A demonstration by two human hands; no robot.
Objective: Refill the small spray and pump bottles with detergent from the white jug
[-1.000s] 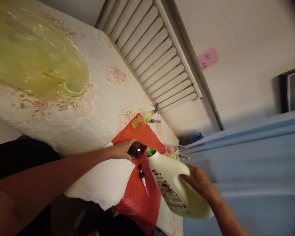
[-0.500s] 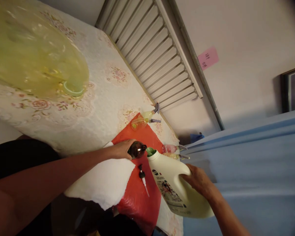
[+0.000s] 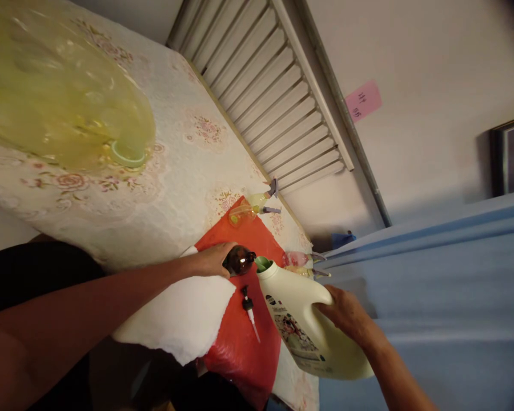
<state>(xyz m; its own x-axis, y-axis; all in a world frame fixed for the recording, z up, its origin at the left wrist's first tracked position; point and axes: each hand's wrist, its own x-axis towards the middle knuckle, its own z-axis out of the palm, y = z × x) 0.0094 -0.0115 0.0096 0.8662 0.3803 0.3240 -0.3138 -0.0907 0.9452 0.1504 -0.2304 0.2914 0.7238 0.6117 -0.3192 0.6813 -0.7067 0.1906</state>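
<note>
Our left hand (image 3: 213,260) holds the glossy dark-brown bottle (image 3: 240,261) over the red plastic sheet (image 3: 244,359); our right hand (image 3: 346,311) grips the cream plastic jug (image 3: 314,331), mouths close: pouring, we judge, next needing steady alignment.

Yellow see-through bag (image 3: 64,85) on floral tablecloth (image 3: 175,194). Pink note (image 3: 364,101) on wall (image 3: 424,114); dark frame (image 3: 498,162) at right edge, blue cloth (image 3: 437,279) below. Slatted panel (image 3: 278,97), possibly a radiator.

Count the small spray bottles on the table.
4: a pale yellow bottle and a clear bottle near the red sheet's far corner, a pink bottle and a yellow bottle beyond the jug. Others may be hidden behind it.
</note>
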